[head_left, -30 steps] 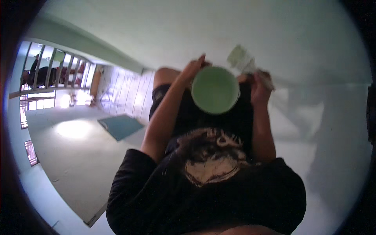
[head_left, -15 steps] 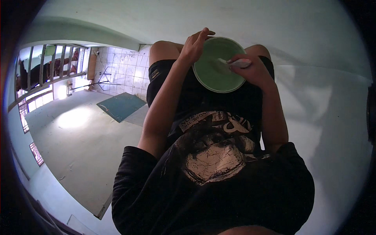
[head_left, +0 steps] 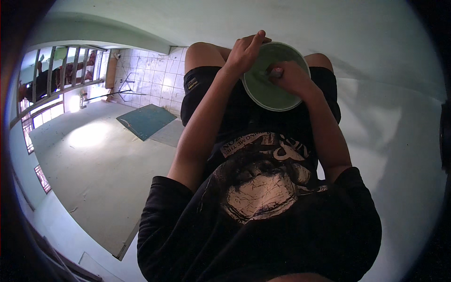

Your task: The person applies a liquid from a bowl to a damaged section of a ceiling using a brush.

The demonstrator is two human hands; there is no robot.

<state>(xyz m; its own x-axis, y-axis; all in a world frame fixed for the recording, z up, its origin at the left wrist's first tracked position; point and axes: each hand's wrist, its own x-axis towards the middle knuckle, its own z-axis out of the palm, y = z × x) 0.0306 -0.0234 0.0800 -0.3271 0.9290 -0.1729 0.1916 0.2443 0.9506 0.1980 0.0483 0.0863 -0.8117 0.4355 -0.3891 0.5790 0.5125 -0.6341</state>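
Teal panel (head_left: 146, 122) near white tiles (head_left: 149, 80)

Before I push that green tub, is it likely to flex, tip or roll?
The green tub probably won't flex much: its rim looks smooth and round beside the left hand. It seems apt to tip, showing between the knees with no flat support in view. On its side, it might roll, given that circular rim.

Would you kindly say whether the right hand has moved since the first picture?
Yes: the right hand moved left, nearer the teal board, over the bucket.
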